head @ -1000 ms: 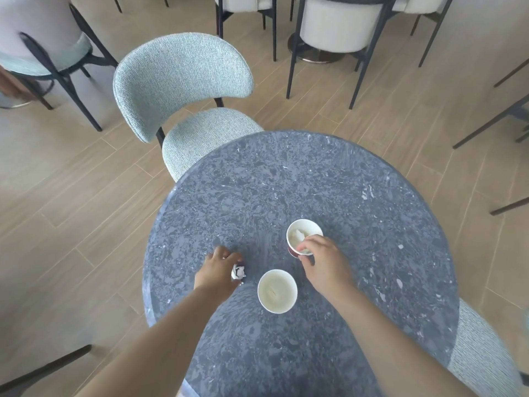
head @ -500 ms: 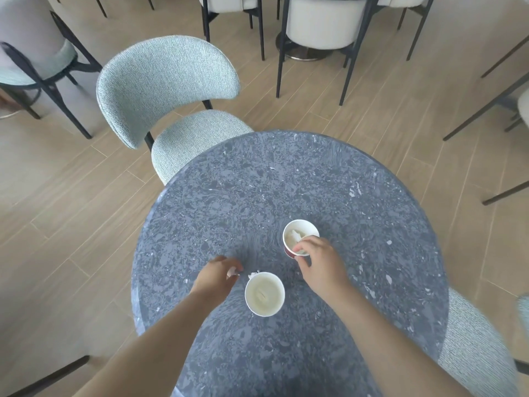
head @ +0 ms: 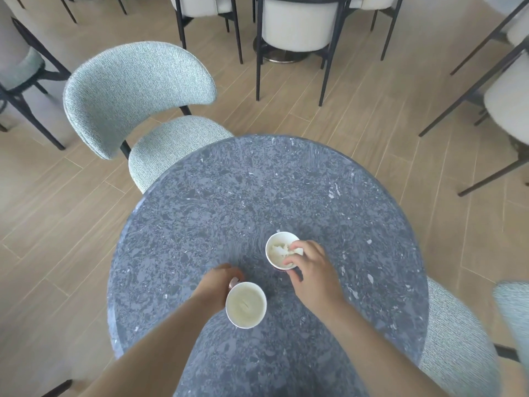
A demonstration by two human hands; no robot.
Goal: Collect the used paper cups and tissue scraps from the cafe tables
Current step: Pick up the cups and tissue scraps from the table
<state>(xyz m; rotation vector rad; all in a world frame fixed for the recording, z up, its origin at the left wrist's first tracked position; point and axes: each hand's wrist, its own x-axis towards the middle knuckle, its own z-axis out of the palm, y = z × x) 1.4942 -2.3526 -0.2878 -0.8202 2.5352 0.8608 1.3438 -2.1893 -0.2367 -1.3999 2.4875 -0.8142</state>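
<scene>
Two white paper cups stand on the round grey stone table (head: pixel 257 190). The near cup (head: pixel 246 305) shows a pale inside with a small mark at the bottom. My left hand (head: pixel 217 285) curls round its left side, thumb at the rim. The far cup (head: pixel 279 250) has crumpled white tissue (head: pixel 279 249) inside. My right hand (head: pixel 312 270) grips this cup at its right rim, thumb on the near wall and fingers over the edge, with a white tissue bit under the fingertips.
A pale teal chair (head: pixel 137 90) is tucked in at the table's far left, and another teal seat (head: pixel 455 348) sits at the near right. White chairs with black legs (head: pixel 294 21) stand behind on the wooden floor.
My left hand held a crumpled tissue scrap on the table, then moved right to the near cup; the scrap is no longer seen in it. My right hand stayed at the far cup.
</scene>
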